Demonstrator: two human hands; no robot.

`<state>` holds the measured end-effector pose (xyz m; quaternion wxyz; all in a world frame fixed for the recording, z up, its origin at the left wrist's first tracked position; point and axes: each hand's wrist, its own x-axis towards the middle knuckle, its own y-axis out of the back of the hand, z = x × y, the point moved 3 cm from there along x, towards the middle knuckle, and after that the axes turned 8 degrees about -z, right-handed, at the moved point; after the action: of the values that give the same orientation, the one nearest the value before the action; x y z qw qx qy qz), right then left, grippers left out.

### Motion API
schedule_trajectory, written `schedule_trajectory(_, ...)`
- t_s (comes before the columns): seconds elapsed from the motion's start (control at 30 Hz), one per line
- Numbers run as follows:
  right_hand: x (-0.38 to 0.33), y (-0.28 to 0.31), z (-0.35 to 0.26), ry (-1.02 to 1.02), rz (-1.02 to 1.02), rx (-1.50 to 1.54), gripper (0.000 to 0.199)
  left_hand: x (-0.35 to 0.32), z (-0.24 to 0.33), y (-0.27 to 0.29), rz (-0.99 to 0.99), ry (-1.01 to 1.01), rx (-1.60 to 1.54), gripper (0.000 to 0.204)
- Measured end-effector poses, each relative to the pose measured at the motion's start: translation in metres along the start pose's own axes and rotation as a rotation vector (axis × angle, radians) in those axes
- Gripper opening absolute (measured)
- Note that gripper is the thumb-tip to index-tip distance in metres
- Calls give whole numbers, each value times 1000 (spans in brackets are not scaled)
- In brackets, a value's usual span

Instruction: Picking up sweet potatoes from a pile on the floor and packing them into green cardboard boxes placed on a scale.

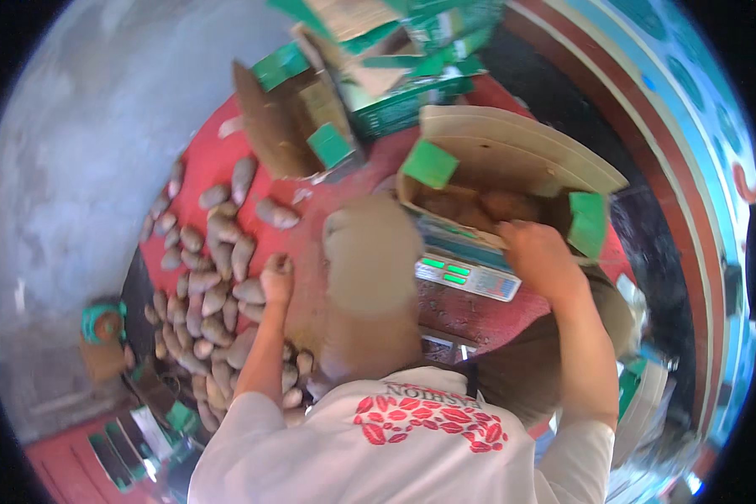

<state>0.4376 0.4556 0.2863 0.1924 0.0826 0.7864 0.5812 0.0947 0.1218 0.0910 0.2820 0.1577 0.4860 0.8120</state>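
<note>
Right hand at an open carton, left hand beside loose tubers
The right reaches forward, fingers at the carton's near rim, grip unclear; the left curls at centre-left, whether holding anything I cannot tell. Brown tubers lie inside the carton, upper right.

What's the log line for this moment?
left hand: beside brown tubers | right hand: at near edge of open carton | scale: display lit green
</note>
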Motion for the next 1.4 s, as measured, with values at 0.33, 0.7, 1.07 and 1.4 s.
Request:
schedule_trajectory(0.33,8,9,-5,-73,-135,152,29,-68,-101,-61,-490,686,15,52)
schedule_trajectory(0.7,11,16,-11,-125,-187,250,25,-113,-150,-71,-649,850,155,65)
schedule_trajectory(1.07,9,11,0,-166,-168,320,19,-213,-112,-50,-1142,816,455,57)
schedule_trajectory(1.4,13,9,0,-214,-181,336,21,-235,-147,-37,-982,759,821,37)
